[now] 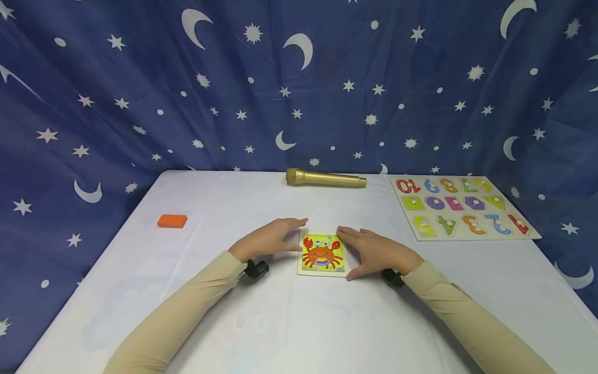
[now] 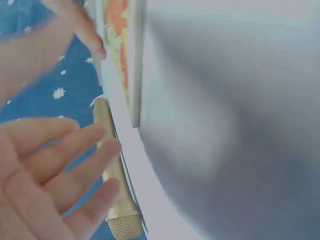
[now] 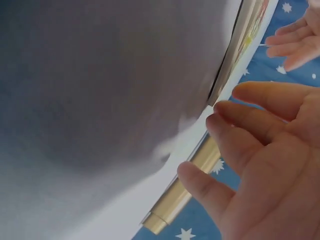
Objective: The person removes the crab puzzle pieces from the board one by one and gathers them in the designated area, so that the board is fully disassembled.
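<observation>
A small square crab puzzle (image 1: pixel 322 253) lies flat on the white table, an orange-red crab on yellow within a pale wooden border. On its left side is my left hand (image 1: pixel 273 239), fingers extended and spread from the thumb, holding nothing. My right hand (image 1: pixel 376 250) is at the puzzle's right side, fingertips right at its upper right corner and thumb near the lower right one. In the left wrist view, the left fingers (image 2: pixel 100 165) are apart from the puzzle's edge (image 2: pixel 135 65). The right wrist view has the right fingers (image 3: pixel 240 135) loosely extended close to the board's corner.
Behind the puzzle, a gold microphone (image 1: pixel 327 179) lies along the table's far edge. A wooden number-and-shape peg board (image 1: pixel 460 208) rests at the back right. An orange block (image 1: pixel 172 221) sits at left. A blue curtain (image 1: pixel 327 93) with stars and moons hangs behind the table.
</observation>
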Available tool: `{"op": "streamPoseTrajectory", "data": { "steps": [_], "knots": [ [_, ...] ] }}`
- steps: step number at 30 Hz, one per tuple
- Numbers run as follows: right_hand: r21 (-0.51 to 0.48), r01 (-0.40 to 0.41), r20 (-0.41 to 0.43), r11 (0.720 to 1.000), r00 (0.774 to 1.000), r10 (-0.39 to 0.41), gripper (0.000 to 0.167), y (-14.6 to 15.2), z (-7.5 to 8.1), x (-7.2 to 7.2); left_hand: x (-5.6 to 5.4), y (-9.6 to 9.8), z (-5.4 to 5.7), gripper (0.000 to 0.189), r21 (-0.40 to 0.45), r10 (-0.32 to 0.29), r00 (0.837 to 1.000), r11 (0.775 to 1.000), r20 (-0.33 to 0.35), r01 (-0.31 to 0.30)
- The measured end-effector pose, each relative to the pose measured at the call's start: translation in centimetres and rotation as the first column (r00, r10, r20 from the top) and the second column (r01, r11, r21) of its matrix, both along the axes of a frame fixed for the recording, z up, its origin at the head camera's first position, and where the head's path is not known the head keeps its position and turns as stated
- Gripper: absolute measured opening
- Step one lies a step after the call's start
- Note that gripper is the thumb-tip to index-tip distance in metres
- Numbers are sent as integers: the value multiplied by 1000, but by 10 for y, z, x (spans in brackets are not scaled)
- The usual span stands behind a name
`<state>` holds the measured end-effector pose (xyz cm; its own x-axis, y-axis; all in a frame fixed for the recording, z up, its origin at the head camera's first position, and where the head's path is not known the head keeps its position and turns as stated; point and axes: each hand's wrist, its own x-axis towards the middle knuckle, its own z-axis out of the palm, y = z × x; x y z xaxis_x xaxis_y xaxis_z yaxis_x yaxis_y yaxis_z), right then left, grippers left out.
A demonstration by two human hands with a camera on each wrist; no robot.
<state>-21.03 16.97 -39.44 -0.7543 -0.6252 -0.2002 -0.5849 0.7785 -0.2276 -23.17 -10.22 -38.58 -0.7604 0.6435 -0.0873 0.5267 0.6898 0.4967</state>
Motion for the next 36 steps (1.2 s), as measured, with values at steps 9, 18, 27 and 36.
{"op": "streamPoseTrajectory", "data": {
  "steps": [9,18,27,36],
  "knots": [
    [-11,8,21,1000,1000,-8,105,-1,4,1,-8,14,-5,57,131,18,999,991,47,-24],
    [-11,-3,21,1000,1000,3,104,-3,6,2,-7,18,-8,56,114,35,999,993,7,-36],
    [-14,-2,22,1000,1000,2,105,-1,5,3,-8,21,-9,57,100,54,999,994,-2,-54],
    [-5,4,21,1000,1000,-4,106,-2,3,1,-17,25,-14,58,94,71,996,993,57,-76]
  ]
}}
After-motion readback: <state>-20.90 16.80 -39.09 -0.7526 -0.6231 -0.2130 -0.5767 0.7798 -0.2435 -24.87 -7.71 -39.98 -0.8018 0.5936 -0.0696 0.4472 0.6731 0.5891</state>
